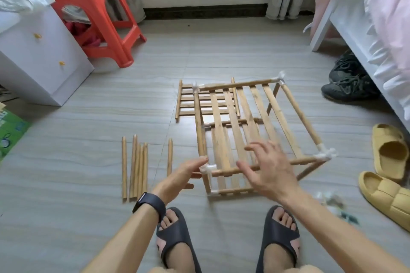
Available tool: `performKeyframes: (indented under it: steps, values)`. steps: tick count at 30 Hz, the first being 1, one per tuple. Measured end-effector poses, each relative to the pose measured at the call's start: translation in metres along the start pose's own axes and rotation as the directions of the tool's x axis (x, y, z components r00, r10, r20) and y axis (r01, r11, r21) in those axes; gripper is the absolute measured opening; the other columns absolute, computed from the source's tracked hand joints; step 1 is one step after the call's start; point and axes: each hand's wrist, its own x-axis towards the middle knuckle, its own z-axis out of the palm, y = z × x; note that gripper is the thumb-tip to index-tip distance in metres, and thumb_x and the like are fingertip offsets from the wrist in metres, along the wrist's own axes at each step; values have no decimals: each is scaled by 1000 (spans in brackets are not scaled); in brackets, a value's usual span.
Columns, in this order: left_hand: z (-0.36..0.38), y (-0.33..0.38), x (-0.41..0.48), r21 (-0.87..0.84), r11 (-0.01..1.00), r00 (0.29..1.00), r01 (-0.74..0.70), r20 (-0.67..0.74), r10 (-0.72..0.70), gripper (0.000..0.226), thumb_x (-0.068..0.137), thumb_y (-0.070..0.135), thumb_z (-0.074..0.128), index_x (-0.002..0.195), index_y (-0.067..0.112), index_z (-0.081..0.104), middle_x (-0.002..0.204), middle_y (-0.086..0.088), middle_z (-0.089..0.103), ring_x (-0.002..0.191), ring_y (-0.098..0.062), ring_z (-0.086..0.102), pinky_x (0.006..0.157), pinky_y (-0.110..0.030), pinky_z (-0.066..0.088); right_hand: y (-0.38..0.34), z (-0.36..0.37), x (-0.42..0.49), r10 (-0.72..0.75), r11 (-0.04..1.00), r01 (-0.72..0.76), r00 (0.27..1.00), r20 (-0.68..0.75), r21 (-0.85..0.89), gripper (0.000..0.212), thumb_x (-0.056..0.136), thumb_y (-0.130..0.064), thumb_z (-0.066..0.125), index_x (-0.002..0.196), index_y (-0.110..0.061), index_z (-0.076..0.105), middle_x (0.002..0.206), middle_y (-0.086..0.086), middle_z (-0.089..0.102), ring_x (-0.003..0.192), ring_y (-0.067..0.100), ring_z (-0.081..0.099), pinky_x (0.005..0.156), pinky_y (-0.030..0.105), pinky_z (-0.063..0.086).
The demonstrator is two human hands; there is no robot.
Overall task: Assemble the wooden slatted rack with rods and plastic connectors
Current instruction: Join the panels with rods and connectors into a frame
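Grey tiled floor [88, 162], bedroom. Half-built rack [255, 99] stands on it; loose rods [135, 168] lie left of the rack. Left hand [186, 175]: fingers straight, tips touching the rack's near-left connector [208, 168]. Right hand [268, 168]: spread over the rack's front rod [226, 172], gripping nothing. Judgement: light, stiff wood; push-fit joints may slip apart. Hold rods beside connectors, not slats.

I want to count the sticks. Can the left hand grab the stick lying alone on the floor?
Probably yes. The lone stick lies uncovered right beside the left hand, with nothing between them, so a short move sideways should get it.
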Motion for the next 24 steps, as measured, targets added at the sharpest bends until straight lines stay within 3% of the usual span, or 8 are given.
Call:
performKeyframes:
  steps: [2,4,7,10,12,17,19,24]
  values:
    - [11,1,1,-49,999,1000,14,18,-13,61,84,72,54,124,27,64,126,3,66,120,-14,59,101,-41,44,-21,19,-11,-119,989,132,977,175,-68,59,91,-72,38,131,-32,57,137,-5,51,129,15,42,109,38,36]
    - [20,3,3,-33,999,1000,22,-3,-22,38,96,53,53,108,21,69,122,0,68,116,-16,60,100,-43,44,-22,35,-12,-160,969,199,956,245,-143,55,93,-72,32,134,-40,50,137,-6,45,128,17,44,106,39,36]
    - [27,5,1,-77,997,996,31,-75,-37,25,88,41,53,87,17,57,108,-5,65,108,-21,58,94,-41,43,-5,46,-8,-205,941,254,954,220,-225,48,97,-69,29,125,-39,53,136,-2,47,115,18,55,93,39,42]
    - [28,3,-3,-80,997,996,22,-83,-29,38,63,45,55,87,15,54,104,-8,58,101,-23,55,96,-43,47,9,46,-6,-296,914,326,943,155,-239,42,103,-63,27,104,-34,58,124,0,51,87,15,59,77,37,43]
    - [30,-1,-2,-66,997,996,30,-80,-35,43,64,45,54,93,14,56,107,-7,57,103,-24,55,96,-44,49,13,43,-2,-310,914,338,939,152,-224,42,104,-62,26,103,-35,57,124,-2,48,83,12,55,78,38,43]
    - [41,5,8,-28,999,990,23,-139,-27,29,86,41,43,90,14,52,101,-7,52,97,-24,52,99,-46,49,11,38,4,-280,932,321,932,228,-168,34,101,-64,32,118,-45,56,130,-5,41,96,11,54,85,39,39]
    - [46,3,14,-21,999,984,38,-171,-41,22,99,27,40,86,14,50,108,-12,51,101,-29,55,99,-48,49,6,40,-1,-247,947,290,932,264,-139,36,102,-62,33,130,-49,51,135,-5,38,106,12,51,91,39,36]
    - [51,1,18,-25,999,966,47,-253,-52,19,100,15,39,85,13,51,123,-21,50,109,-39,58,97,-52,53,-10,43,-2,-204,969,239,919,337,-65,38,102,-55,30,133,-43,49,141,-6,29,121,12,42,101,39,25]
